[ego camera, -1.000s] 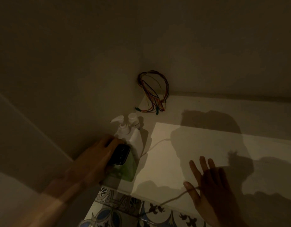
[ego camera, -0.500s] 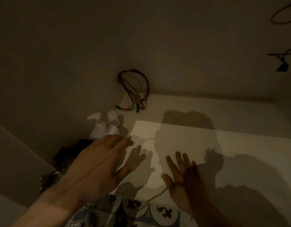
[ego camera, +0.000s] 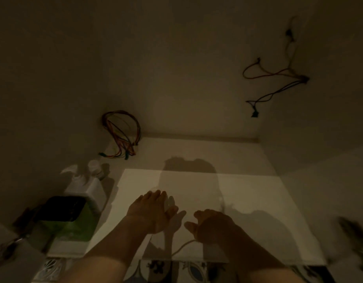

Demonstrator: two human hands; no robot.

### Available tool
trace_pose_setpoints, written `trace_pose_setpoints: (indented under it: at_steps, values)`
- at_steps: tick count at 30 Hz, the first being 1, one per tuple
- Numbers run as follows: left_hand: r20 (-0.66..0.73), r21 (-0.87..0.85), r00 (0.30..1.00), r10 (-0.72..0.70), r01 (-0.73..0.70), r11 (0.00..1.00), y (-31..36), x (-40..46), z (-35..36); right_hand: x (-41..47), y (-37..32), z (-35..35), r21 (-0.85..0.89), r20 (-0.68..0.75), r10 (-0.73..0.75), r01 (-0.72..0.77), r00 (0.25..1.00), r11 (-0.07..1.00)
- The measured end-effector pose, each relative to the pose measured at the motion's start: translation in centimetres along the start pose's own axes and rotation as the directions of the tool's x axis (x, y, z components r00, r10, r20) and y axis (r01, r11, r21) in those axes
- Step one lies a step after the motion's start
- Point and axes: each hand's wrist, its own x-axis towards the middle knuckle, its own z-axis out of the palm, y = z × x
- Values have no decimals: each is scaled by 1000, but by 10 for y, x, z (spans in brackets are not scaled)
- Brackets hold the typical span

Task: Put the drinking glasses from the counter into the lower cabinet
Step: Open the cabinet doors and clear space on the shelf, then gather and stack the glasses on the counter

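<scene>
I look into a dim lower cabinet with a pale shelf floor (ego camera: 258,201). My left hand (ego camera: 150,213) reaches in over the shelf front, fingers curled round a faint clear drinking glass (ego camera: 170,202) that shows only as a pale glint between fingers and thumb. My right hand (ego camera: 213,225) sits just to its right with curled fingers, seen from the back. A faint glassy edge (ego camera: 221,203) shows beyond its knuckles, and whether the hand holds it is unclear.
White spray bottles (ego camera: 82,180) and a green container (ego camera: 74,229) with a dark phone (ego camera: 64,209) on top stand at the left wall. Coloured wires (ego camera: 121,135) hang in the back left corner, more wires (ego camera: 278,78) on the right wall. A white cable (ego camera: 182,247) crosses the shelf front.
Both hands were spread open over the shelf; now they are further in with curled fingers. Earlier, my left hand set the phone on the green container. The view has shifted right.
</scene>
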Motion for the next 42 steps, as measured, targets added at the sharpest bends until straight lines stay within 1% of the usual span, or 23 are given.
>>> trace_pose_setpoints:
  at_steps: [4, 7, 9, 10, 13, 17, 19, 22, 26, 28, 31, 32, 35, 37, 39, 40, 42]
  values:
    - [94, 23, 996, 5, -7, 1000, 29, -13, -31, -35, 8, -37, 25, 39, 35, -36, 999, 999]
    - [132, 14, 991, 18, -20, 1000, 50, -35, -57, -62, 7, -66, 41, 88, 36, -39, 995, 998]
    - [186, -3, 983, 12, -12, 1000, 58, -56, -77, -84, 8, -84, 41, 114, 25, -30, 993, 999]
    - [194, -9, 981, 20, -18, 1000, 60, -63, -80, -91, 8, -87, 45, 102, 3, -8, 995, 999]
    - [264, -10, 965, -4, 6, 1000, 63, -105, -119, -138, 9, -120, 110, 144, -9, -7, 990, 994]
    - [388, -18, 922, -6, 14, 1000, 74, -175, -182, -214, -1, -174, 189, 265, -3, -49, 964, 981]
    - [438, -22, 899, -2, 13, 1000, 82, -209, -214, -256, -7, -204, 186, 293, 5, -62, 956, 981]
    - [457, -42, 889, 4, 17, 999, 98, -272, -295, -337, -15, -275, 176, 288, 26, -79, 957, 981]
    - [525, -66, 850, 44, -11, 998, 122, -344, -405, -426, -24, -365, 201, 310, -14, -51, 951, 978]
    - [555, -67, 831, 48, -13, 998, 133, -376, -457, -467, -27, -409, 220, 327, 1, -78, 945, 972]
    - [494, -88, 868, 54, -12, 996, 143, -415, -532, -515, -29, -472, 284, 288, 18, -103, 957, 953]
    - [455, -90, 888, 62, -23, 996, 147, -428, -554, -529, -28, -489, 285, 256, 23, -98, 966, 954]
    - [281, -65, 956, 86, -71, 995, 158, -459, -628, -570, -26, -553, 270, 118, 62, -92, 991, 958]
    - [164, -54, 981, 99, -91, 994, 167, -474, -679, -592, -23, -602, 266, 44, 66, -75, 997, 961]
    - [65, -81, 989, 130, -125, 989, 174, -481, -724, -609, -19, -648, 283, -9, 66, -61, 998, 957]
    - [-1, -108, 989, 147, -146, 983, 177, -483, -744, -616, -17, -668, 287, -58, 59, -40, 997, 957]
    - [-158, -140, 974, 163, -185, 973, 182, -482, -779, -627, -11, -702, 271, -199, 53, 3, 979, 963]
